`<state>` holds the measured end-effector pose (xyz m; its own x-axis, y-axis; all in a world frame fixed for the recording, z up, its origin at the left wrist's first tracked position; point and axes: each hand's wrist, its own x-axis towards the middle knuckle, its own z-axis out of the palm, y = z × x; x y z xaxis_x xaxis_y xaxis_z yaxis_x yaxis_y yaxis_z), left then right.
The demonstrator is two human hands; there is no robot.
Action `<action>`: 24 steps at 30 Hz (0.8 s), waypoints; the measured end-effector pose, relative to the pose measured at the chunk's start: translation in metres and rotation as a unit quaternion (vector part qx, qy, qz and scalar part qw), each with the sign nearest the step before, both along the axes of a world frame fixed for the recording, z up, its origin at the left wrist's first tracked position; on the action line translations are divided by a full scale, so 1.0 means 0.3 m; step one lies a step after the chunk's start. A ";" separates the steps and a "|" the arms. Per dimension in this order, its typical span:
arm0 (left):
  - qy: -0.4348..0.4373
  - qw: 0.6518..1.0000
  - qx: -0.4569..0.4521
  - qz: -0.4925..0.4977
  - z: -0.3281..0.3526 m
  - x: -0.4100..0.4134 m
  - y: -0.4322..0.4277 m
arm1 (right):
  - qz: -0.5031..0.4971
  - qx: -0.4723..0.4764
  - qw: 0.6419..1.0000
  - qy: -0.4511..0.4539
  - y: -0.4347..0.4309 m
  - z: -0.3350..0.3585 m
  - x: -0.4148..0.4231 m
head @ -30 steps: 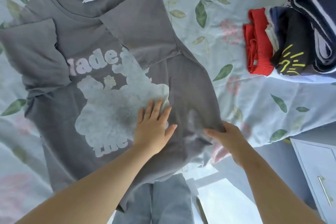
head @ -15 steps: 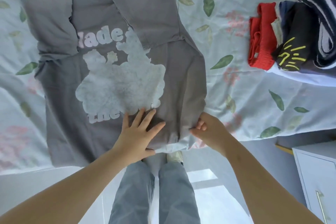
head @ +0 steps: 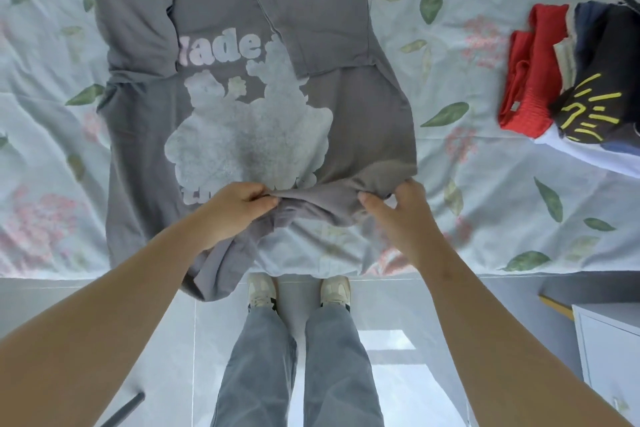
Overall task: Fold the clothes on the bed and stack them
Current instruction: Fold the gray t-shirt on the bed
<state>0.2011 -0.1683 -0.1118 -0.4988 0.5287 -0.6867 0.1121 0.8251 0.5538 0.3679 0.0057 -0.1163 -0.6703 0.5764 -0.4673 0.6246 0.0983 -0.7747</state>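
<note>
A grey T-shirt point(head: 346, 121) with a pale print lies face up on the bed point(head: 485, 184), both sleeves folded inward. My left hand point(head: 235, 210) pinches the shirt's bottom hem near its middle. My right hand point(head: 398, 210) grips the hem at the right corner. Between the two hands the hem is lifted and bunched, and the floral sheet shows underneath. A stack of folded clothes point(head: 571, 87) sits at the right of the bed, red and dark garments on a white one.
The bed's near edge runs across the frame just in front of my legs and shoes point(head: 298, 291). A white cabinet point(head: 609, 357) stands low at the right. A dark bar point(head: 121, 409) lies on the floor at the bottom left.
My left hand has gone from pressing flat on the shirt to pinching its hem. Both hands have raised and bunched the right part of the hem. The view has shifted down towards my feet.
</note>
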 end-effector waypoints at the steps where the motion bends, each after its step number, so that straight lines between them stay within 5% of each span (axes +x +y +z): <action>1: -0.012 1.000 0.017 0.005 0.012 -0.006 0.002 | -0.020 0.007 1.000 0.005 0.007 0.025 0.014; 7: -0.050 0.987 -0.015 -0.151 0.074 0.047 0.007 | -0.164 -0.080 0.983 -0.023 0.022 0.100 0.150; 11: 0.048 0.937 -0.103 -0.331 0.012 0.170 0.020 | -0.106 -0.104 0.952 -0.268 0.035 0.035 0.305; 14: 0.133 0.918 -0.138 -0.346 -0.029 0.223 0.033 | -0.045 -0.045 0.922 -0.383 0.013 -0.011 0.370; 19: 0.141 0.929 -0.134 -0.314 -0.051 0.234 0.028 | -0.172 -0.035 0.950 -0.259 -0.015 -0.026 0.303; 24: 0.136 0.956 -0.079 -0.248 -0.070 0.208 -0.024 | -0.137 0.041 0.953 -0.269 0.007 -0.070 0.311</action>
